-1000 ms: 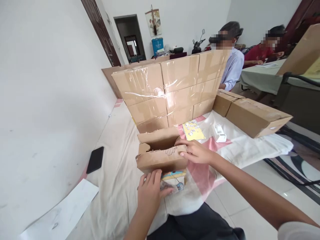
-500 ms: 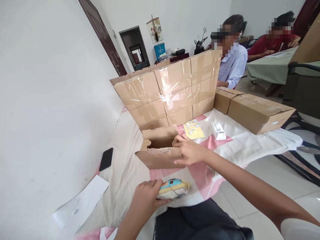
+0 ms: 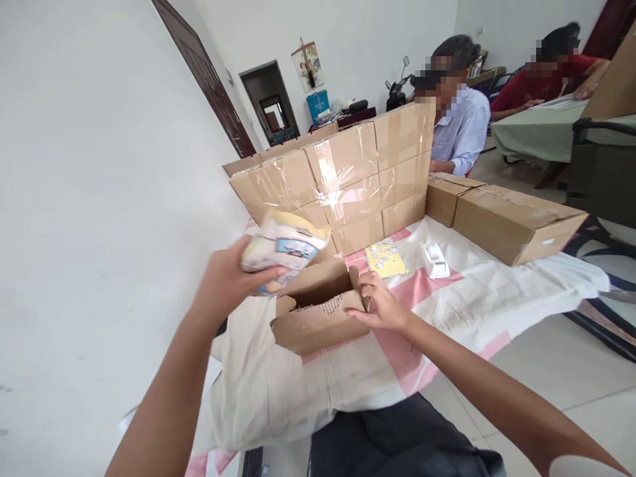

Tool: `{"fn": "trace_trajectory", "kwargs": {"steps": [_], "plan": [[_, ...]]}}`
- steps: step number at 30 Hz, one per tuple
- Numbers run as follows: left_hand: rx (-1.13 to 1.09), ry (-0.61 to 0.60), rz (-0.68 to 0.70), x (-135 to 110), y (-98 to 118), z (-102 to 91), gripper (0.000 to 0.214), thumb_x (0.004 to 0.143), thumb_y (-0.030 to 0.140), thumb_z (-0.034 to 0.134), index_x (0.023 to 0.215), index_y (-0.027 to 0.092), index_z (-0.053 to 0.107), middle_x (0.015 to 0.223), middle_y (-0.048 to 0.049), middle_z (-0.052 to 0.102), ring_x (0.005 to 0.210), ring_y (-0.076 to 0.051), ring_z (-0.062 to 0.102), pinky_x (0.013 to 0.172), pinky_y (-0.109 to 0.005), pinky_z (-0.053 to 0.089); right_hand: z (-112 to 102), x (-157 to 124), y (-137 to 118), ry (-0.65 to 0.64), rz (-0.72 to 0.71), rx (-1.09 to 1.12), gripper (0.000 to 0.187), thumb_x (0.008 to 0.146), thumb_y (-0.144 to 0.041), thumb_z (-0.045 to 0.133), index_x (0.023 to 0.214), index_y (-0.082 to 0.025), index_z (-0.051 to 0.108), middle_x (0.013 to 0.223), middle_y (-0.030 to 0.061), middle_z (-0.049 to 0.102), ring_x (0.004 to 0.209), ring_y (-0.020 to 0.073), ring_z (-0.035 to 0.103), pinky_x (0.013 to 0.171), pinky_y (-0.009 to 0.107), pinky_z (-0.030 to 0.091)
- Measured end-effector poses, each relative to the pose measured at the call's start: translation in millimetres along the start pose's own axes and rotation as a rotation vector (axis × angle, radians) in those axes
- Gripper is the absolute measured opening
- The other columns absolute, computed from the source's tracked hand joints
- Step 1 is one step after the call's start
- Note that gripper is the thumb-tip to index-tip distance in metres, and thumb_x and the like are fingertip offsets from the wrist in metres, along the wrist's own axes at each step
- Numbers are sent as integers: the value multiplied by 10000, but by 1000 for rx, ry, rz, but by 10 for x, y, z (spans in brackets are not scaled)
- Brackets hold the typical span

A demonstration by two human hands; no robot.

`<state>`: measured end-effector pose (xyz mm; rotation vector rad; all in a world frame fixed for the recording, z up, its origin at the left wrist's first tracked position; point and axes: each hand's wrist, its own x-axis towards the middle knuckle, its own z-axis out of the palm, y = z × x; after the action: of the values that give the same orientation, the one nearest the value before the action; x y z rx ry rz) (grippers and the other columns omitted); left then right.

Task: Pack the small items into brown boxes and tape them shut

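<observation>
My left hand point(image 3: 229, 273) is closed around a soft packet point(image 3: 291, 246), white and yellow with a blue label, and holds it tilted in the air. Below the packet, an open cardboard box point(image 3: 320, 329) stands on the tablecloth, its torn front edge towards me. At the box's right end, my right hand point(image 3: 385, 306) grips the wall with the thumb in front and the fingers at the rim. Shadow hides the bottom of the box.
Behind the box rises a taped cardboard wall point(image 3: 355, 159). A yellow paper card point(image 3: 386, 258) and a white tape dispenser point(image 3: 435, 261) lie to the right, with long cardboard boxes point(image 3: 517, 222) beyond. One person point(image 3: 464, 126) sits behind the wall, another at a green-covered table.
My left hand has lifted the packet from the table's front edge up and left, over the box's left side. The box has turned slightly, its right end still in my right hand.
</observation>
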<state>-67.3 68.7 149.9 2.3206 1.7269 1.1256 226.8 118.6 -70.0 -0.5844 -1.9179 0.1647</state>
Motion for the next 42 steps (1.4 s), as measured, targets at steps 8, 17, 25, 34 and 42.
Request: {"fn": "trace_trajectory", "kwargs": {"steps": [8,17,25,34,42], "plan": [[209,-781,42,-64,-255,1378,195,821,371,725,938,232,655,1001,-72,763,924,-280,697,736,-303,465,282,-151,-33,351,158,-23,385,834,-332,719,1004,-287,376,1092,99,533,1072,296,605,939,516,516],[167,-999,-68,-185,-368,1462,500,972,569,498,1286,236,698,1321,-109,741,1114,-304,712,910,-374,514,284,-164,-68,374,254,6,361,831,-294,673,1000,-289,354,1103,90,512,1096,298,605,939,514,533],[405,-684,-45,-456,25,1204,461,994,576,421,918,227,712,971,-119,787,909,-321,743,772,-411,501,363,-186,-86,445,281,23,248,871,-203,585,1036,-292,423,1135,93,540,1090,297,638,883,458,585],[-116,-868,81,-670,-418,968,770,928,838,316,836,221,767,781,-58,727,730,-202,642,693,-306,475,702,-590,273,334,254,208,344,990,-396,516,1331,-385,472,1282,112,585,1243,356,647,971,506,614],[360,-747,125,-735,-795,1363,333,963,441,547,931,254,820,920,-69,805,917,-255,683,897,-370,432,737,-729,368,254,289,318,532,1034,-482,492,1523,-289,406,1490,173,514,1433,364,513,1132,508,508]]}}
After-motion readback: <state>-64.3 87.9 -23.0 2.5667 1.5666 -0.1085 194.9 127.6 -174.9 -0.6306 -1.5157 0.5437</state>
